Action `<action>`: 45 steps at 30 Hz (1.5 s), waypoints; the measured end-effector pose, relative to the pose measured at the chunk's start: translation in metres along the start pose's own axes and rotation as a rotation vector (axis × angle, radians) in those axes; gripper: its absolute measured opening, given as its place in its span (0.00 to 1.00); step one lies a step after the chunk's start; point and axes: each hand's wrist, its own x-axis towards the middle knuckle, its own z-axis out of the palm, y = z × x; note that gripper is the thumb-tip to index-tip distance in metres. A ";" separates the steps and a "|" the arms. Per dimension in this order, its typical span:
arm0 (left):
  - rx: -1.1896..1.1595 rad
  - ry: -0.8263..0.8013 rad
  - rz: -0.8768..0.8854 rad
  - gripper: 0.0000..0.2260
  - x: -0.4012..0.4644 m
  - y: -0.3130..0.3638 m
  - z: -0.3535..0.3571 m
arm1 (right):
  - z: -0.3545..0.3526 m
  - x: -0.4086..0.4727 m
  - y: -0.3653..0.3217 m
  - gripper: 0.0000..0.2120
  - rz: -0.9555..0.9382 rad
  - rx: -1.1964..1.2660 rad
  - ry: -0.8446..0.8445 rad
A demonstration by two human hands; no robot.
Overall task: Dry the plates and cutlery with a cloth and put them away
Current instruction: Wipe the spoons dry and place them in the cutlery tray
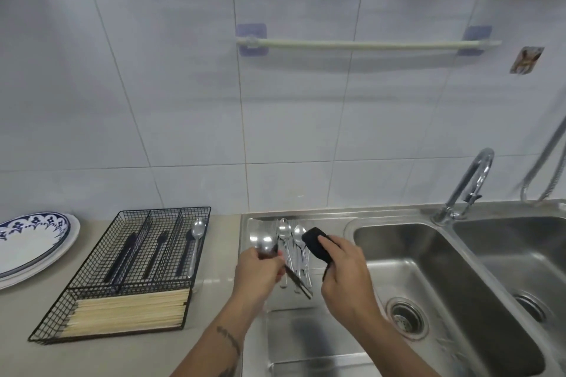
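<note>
My left hand point(258, 271) grips a steel spoon point(262, 242) with a dark handle, its bowl pointing up and away over the sink's draining board point(309, 333). My right hand point(344, 269) holds a black cloth point(315, 243) just to the right of that spoon, apart from it. Several more steel spoons point(291, 251) lie on the draining board between and behind my hands. A black wire cutlery tray point(137, 269) on the counter to the left holds black-handled cutlery, one steel spoon point(196, 242) and a bundle of wooden chopsticks point(128, 312). Stacked blue-patterned plates point(30, 242) sit at the far left.
A double steel sink point(444, 291) with a curved tap point(468, 187) lies to the right. A towel rail point(367, 44) is fixed to the tiled wall above. A hose hangs at the far right edge.
</note>
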 end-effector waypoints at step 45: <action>-0.417 0.106 -0.039 0.08 0.010 -0.006 0.002 | 0.019 0.003 -0.021 0.39 -0.184 -0.252 -0.191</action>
